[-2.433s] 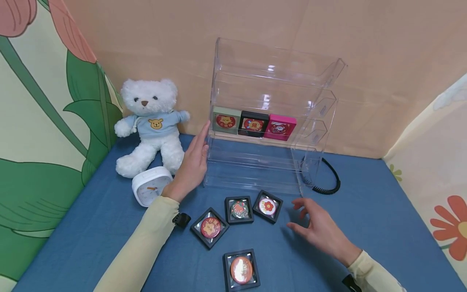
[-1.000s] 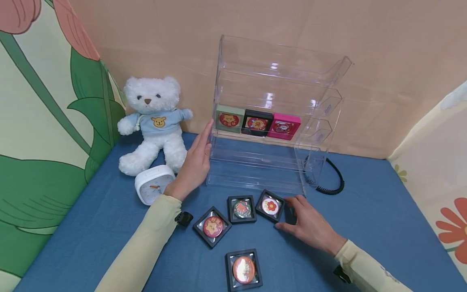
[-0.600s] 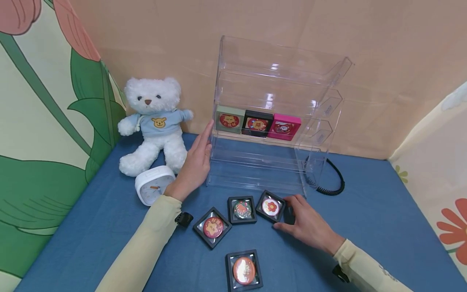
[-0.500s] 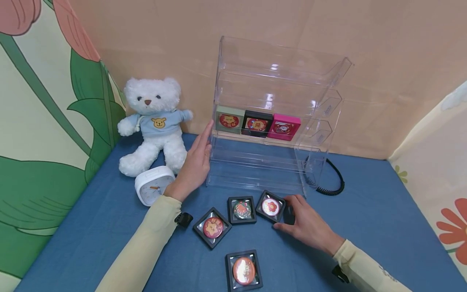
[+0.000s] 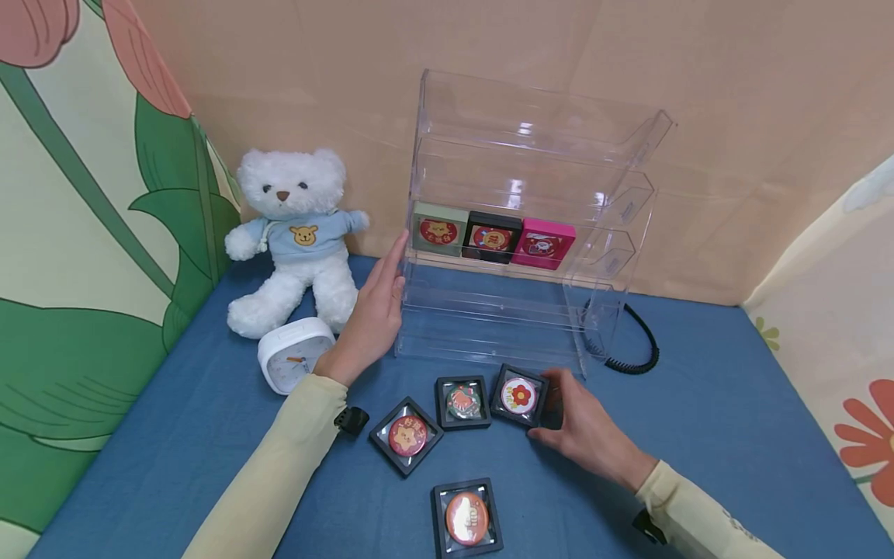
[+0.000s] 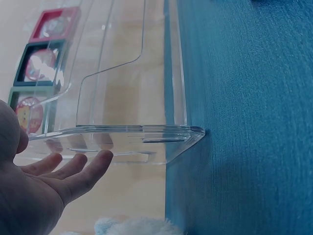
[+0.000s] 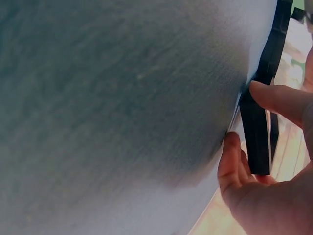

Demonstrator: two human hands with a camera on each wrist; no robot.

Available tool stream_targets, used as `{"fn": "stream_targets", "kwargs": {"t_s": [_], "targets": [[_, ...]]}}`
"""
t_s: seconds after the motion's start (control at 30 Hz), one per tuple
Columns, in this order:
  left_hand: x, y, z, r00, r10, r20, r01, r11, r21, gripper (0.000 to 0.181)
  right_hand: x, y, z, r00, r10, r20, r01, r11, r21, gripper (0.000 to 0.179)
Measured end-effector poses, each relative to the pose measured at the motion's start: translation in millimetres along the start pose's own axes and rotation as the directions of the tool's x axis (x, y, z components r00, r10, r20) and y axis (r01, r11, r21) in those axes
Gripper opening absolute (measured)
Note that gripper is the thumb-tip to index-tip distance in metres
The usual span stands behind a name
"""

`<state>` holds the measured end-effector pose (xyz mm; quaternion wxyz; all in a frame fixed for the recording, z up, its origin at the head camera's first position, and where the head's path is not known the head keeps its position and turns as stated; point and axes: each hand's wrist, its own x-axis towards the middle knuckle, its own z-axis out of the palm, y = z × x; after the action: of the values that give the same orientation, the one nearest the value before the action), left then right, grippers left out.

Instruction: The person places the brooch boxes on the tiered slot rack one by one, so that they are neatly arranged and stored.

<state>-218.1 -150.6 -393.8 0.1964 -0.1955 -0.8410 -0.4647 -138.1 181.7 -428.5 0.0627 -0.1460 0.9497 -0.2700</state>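
Observation:
My left hand (image 5: 382, 291) lies flat, fingers straight, against the left wall of a clear tiered acrylic rack (image 5: 615, 155); the left wrist view shows the left hand (image 6: 58, 174) beside the rack's wall (image 6: 132, 132). My right hand (image 5: 559, 411) pinches the right edge of a black square case with a red flower badge (image 5: 519, 394) on the blue cloth, just in front of the rack. In the right wrist view the thumb and fingers (image 7: 276, 95) clamp the case's black edge (image 7: 257, 127), which is tipped up off the cloth.
Green (image 5: 436, 229), black (image 5: 491, 235) and pink (image 5: 541, 242) boxes stand on a rack shelf. Three more black badge cases (image 5: 461, 402) (image 5: 407, 435) (image 5: 466, 516) lie in front. A white teddy bear (image 5: 293, 233) and white clock (image 5: 292, 353) sit left; a coiled cable (image 5: 639, 341) lies right.
My right hand came in from the right, closed on the flower badge case and tipped its edge up. The left hand has stayed against the rack.

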Motion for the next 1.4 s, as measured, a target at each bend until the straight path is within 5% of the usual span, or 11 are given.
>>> {"fn": "stream_targets", "kwargs": {"t_s": [0.43,0.83,1.4], "targets": [[0.8,0.1,0.0,1.0,0.005,-0.008,-0.005,1.0,0.001,0.061,-1.1,-4.8,-2.9,1.0,-0.006,-0.003,0.006,0.998,0.062,0.085],[0.7,0.7,-0.2,1.0,0.003,-0.009,-0.003,1.0,0.004,0.062,-4.9,-2.2,-5.4,0.996,-0.091,-0.023,0.093,0.993,0.077,0.084],[-1.2,0.9,0.5,1.0,-0.003,-0.006,0.003,1.0,0.001,0.061,-9.1,-2.1,-12.0,0.991,-0.129,-0.048,0.132,0.989,0.065,0.053]]}}
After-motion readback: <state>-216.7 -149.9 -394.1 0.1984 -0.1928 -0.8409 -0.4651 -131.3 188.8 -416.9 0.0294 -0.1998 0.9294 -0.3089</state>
